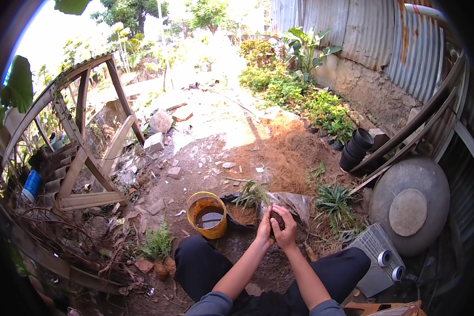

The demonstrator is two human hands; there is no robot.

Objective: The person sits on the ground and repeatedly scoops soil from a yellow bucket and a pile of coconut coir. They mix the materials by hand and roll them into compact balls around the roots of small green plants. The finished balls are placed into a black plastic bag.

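My left hand [264, 229] and my right hand [286, 229] are pressed together around a dark ball of soil and fibre [277, 218], held above the ground between my knees. A small plant with thin green leaves [252, 193] rises just behind the hands, over a pile of brown fibre [243, 213] on a dark sheet. A yellow bucket [207, 215] with muddy water stands on the ground to the left of my hands. My legs in dark trousers spread out below.
A wooden frame [84, 152] leans at the left over rubble and stones. Stacked black pots [357, 148] and a green spiky plant [334, 201] sit at the right. A round grey stone disc [410, 209] leans on the corrugated wall. A grey crate [376, 247] with tape rolls lies nearby.
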